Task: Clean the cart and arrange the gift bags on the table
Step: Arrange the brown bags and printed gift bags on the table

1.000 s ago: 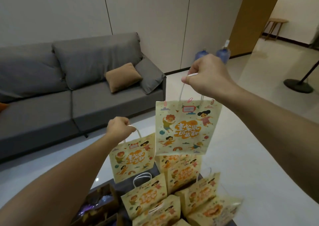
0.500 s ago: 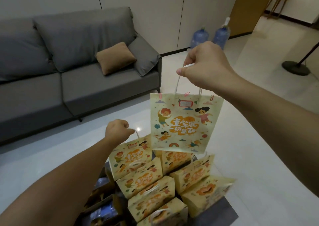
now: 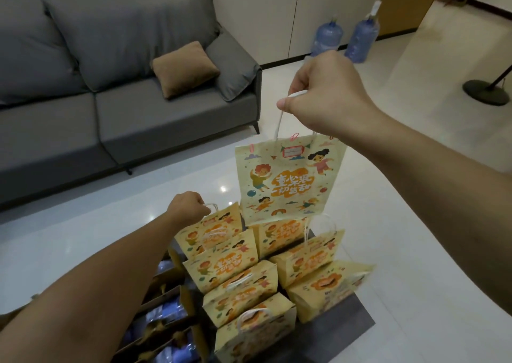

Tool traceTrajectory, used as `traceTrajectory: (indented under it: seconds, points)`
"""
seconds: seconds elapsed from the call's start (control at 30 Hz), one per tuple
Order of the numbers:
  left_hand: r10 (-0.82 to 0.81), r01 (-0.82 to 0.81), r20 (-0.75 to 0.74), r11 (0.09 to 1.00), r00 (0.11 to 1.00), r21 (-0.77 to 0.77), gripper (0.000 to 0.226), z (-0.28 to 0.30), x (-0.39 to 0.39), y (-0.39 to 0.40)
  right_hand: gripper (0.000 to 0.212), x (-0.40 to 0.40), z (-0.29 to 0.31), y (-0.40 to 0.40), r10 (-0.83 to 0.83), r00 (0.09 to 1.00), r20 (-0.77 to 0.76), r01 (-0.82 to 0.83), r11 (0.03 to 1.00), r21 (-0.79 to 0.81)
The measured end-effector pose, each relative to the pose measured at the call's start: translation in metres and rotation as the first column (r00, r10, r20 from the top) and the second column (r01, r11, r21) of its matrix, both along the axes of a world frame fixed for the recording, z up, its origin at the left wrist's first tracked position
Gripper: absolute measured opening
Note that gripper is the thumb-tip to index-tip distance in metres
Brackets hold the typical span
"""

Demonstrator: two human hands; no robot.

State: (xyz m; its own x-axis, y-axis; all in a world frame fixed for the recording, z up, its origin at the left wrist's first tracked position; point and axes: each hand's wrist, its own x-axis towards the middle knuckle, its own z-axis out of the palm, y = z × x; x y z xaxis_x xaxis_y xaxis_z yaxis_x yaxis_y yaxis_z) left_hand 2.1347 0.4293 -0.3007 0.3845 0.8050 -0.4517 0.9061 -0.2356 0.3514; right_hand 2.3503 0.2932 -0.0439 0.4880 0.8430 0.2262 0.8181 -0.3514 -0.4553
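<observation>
Both hands (image 3: 327,91) gripping gift bags (image 3: 291,180), handles pinched

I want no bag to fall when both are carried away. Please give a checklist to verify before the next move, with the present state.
1. Right hand grips the white handle of the raised gift bag: ok.
2. Raised bag hangs above the standing bags: ok.
3. Left hand grips the handle of the back-row bag: ok.
4. Back-row bag lifted free of its neighbours: not ok.
5. Table to receive the bags in view: not ok.
</observation>
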Motion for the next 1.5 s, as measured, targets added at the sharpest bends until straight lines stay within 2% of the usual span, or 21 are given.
traceTrajectory:
  seconds: [0.13,0.2,0.27,0.3,0.37,0.43,0.47,0.53,0.6,0.77,0.97,1.1,1.17,1.27,1.33,1.4,1.5]
  points:
    - [-0.048,0.049,0.069,0.999,0.996,-0.014,0.026,0.027,0.007,-0.006,0.018,-0.01,0.005,-0.003,0.033,0.999,-0.009,-0.033,0.999,-0.006]
    - [-0.047,0.045,0.19,0.999,0.981,0.018,0.026,0.05,0.015,-0.012,0.018,-0.015,0.013,-0.007,0.044,0.999,-0.02,-0.044,0.999,0.001]
    - [0.026,-0.045,0.379,0.998,0.925,0.041,0.022,0.077,0.022,-0.019,0.018,-0.021,0.024,-0.013,0.058,0.998,-0.023,-0.057,0.998,0.018]
    - [0.078,-0.113,0.5,0.993,0.863,0.04,0.02,0.091,0.024,-0.023,0.018,-0.024,0.03,-0.016,0.063,0.998,-0.023,-0.062,0.998,0.028]
    - [0.135,-0.223,0.735,0.975,0.664,0.023,0.019,0.121,0.029,-0.035,0.018,-0.029,0.04,-0.024,0.064,0.998,-0.023,-0.063,0.997,0.043]
    - [0.095,-0.274,0.877,0.961,0.472,0.044,0.021,0.149,0.033,-0.053,0.017,-0.035,0.047,-0.032,0.051,0.999,-0.009,-0.05,0.997,0.061]
    - [0.044,-0.285,0.914,0.955,0.404,0.08,0.024,0.159,0.034,-0.063,0.017,-0.038,0.049,-0.035,0.044,0.999,-0.001,-0.044,0.997,0.069]
    - [-0.079,-0.292,0.942,0.939,0.327,0.181,0.031,0.172,0.034,-0.083,0.02,-0.047,0.052,-0.041,0.045,0.999,0.002,-0.045,0.997,0.069]
    - [-0.175,-0.28,0.937,0.923,0.302,0.263,0.036,0.179,0.031,-0.101,0.024,-0.055,0.053,-0.049,0.048,0.999,-0.001,-0.047,0.997,0.059]
    - [-0.254,-0.202,0.852,0.903,0.458,0.378,0.027,0.179,0.016,-0.14,0.029,-0.066,0.053,-0.082,0.124,0.992,-0.013,-0.123,0.99,0.067]
    - [-0.152,-0.365,0.837,0.848,0.526,0.384,0.022,0.179,0.002,-0.204,0.018,-0.068,0.052,-0.128,0.28,0.96,-0.012,-0.277,0.954,0.116]
    - [-0.012,-0.471,0.829,0.819,0.56,0.329,0.02,0.175,-0.003,-0.259,0.017,-0.067,0.042,-0.163,0.389,0.921,-0.027,-0.382,0.913,0.141]
    - [0.028,-0.521,0.799,0.772,0.601,0.365,0.016,0.172,-0.009,-0.29,0.017,-0.068,0.035,-0.178,0.42,0.907,-0.021,-0.414,0.901,0.132]
    - [0.041,-0.547,0.699,0.656,0.714,0.52,0.012,0.162,-0.017,-0.333,0.019,-0.076,0.024,-0.198,0.458,0.888,-0.036,-0.454,0.887,0.089]
    - [0.046,-0.521,0.634,0.619,0.772,0.588,0.018,0.148,-0.024,-0.356,0.016,-0.084,0.017,-0.211,0.475,0.879,-0.049,-0.472,0.88,0.055]
    - [0.028,-0.453,0.564,0.628,0.826,0.632,0.02,0.135,-0.031,-0.375,0.016,-0.092,0.01,-0.222,0.497,0.865,-0.063,-0.498,0.867,0.012]
    - [-0.123,-0.295,0.459,0.615,0.88,0.731,0.016,0.115,-0.044,-0.395,0.018,-0.104,-0.005,-0.234,0.489,0.868,-0.088,-0.495,0.867,-0.063]
